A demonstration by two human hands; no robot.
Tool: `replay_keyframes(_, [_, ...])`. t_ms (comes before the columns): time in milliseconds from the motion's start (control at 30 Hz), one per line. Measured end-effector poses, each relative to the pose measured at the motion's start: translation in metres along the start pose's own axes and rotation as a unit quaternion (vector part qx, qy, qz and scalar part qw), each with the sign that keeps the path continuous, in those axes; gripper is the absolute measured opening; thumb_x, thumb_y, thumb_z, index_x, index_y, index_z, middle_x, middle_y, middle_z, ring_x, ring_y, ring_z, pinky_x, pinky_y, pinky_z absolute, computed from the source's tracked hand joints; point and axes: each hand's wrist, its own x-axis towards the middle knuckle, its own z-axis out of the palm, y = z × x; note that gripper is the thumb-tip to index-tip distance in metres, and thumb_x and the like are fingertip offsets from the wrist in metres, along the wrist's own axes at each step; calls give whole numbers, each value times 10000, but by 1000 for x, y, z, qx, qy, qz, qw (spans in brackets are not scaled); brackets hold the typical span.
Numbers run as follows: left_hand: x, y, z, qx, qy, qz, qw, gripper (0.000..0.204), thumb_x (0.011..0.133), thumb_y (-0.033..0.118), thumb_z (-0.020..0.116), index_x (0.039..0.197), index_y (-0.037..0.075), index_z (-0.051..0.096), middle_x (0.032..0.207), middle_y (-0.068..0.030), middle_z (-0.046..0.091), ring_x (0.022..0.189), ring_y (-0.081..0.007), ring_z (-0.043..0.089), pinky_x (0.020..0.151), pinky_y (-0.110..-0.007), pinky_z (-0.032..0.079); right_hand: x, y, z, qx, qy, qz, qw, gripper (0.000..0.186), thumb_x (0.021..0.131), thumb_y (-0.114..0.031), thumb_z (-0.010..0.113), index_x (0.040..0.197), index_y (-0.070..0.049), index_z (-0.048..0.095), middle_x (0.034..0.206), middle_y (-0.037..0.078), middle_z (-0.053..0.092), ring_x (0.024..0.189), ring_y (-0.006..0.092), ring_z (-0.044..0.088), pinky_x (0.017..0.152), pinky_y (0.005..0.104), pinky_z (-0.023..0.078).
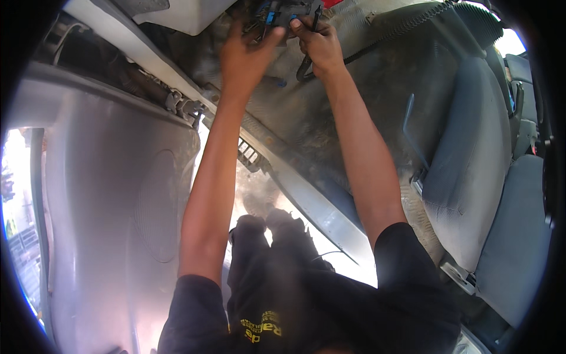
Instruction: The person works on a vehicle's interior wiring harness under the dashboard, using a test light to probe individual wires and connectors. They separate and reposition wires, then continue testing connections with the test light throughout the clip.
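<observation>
Presently, vehicle cab [303,192] contains a floor [377,94] with a grey seat [471,159] along its right edge. Toward the floor's far edge: my left hand [246,56], partly curled, blurred, I cannot tell its hold; my right hand [322,48], closed, thumb and fingers pinching a dark part [286,13]; blue pieces [270,17] show on it.

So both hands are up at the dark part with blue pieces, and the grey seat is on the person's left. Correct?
One slip: the head view shows the grey seat on the person's right. The left hand and right hand are indeed up at the dark part with blue pieces.
</observation>
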Motion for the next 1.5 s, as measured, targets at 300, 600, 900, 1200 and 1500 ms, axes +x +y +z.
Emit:
replay_keyframes(300, [-370,-140,-131,432,-434,-422,669,593,982,583,560,1203,41,658,1223,-258,687,1152,-424,662,963,-537,525,-10,-8,9,-273,50,-122,953,273,957,-297,741,1060,-48,780,832,98,772,763,186,697,759,342,520])
replay_keyframes(600, [-368,-22,-164,248,-470,-323,783,392,1049,327,558,1027,-43,687,966,-267,719,949,-448,688,849,-501,532,-3,-17,5,-159,19,-102,982,148,946,-95,714,1063,-24,770,861,8,731,794,140,646,736,340,519])
replay_keyframes(900, [-105,34,-53,-39,-110,-196,974,852,986,613,603,1493,-57,462,1441,-195,572,1327,-264,554,1088,-355,433,14,-7,-9,-2,-18,-38,999,40,936,-63,730,955,-30,742,787,1,689,679,128,622,624,316,486])
replay_keyframes(1200, [31,-4,-1,-310,-241,-135,909,785,842,522,833,1457,125,548,1375,-69,635,1266,-251,595,1036,-472,486,6,-40,4,143,-39,-20,989,49,932,-30,728,964,5,739,837,49,726,692,157,664,630,306,524])
replay_keyframes(1500, [61,6,7,-158,-153,-218,951,825,751,611,871,1356,110,618,1219,-31,704,1044,-191,684,878,-345,482,-12,-45,-25,4,-50,44,998,225,1025,-251,683,1056,-44,764,726,-53,589,612,73,508,555,274,394])
